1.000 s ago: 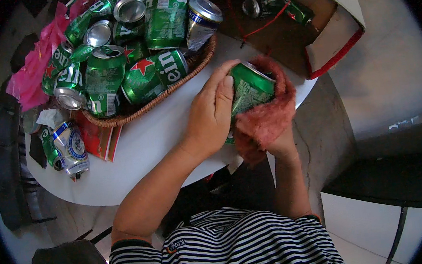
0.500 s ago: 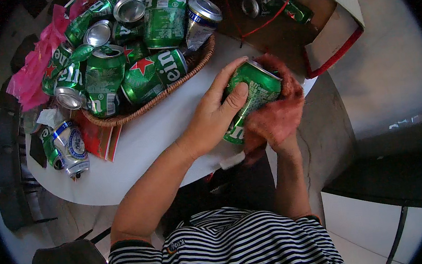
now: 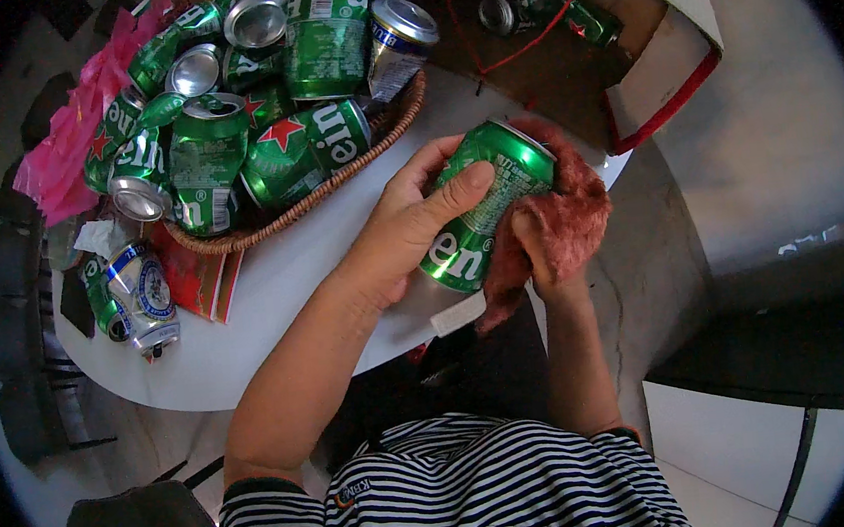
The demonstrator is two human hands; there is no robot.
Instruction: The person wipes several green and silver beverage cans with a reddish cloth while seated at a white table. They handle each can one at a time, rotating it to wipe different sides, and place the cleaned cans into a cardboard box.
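Green can (image 3: 489, 211) — tilted; reddish cloth (image 3: 578, 212) — against its side.

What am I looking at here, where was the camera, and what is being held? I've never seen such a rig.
There is no machine: these are a person's bare hands, seen from the left of two fisheye cameras worn on the head, hence the bent edges. The left hand grips a shiny green metal can; the right hand holds a fuzzy reddish cloth against it. On the curved white table is a brown wicker basket heaped with mostly green metal cans, with a silver-and-blue can beside it. Upper right, a brown cardboard box with red trim holds another green can.
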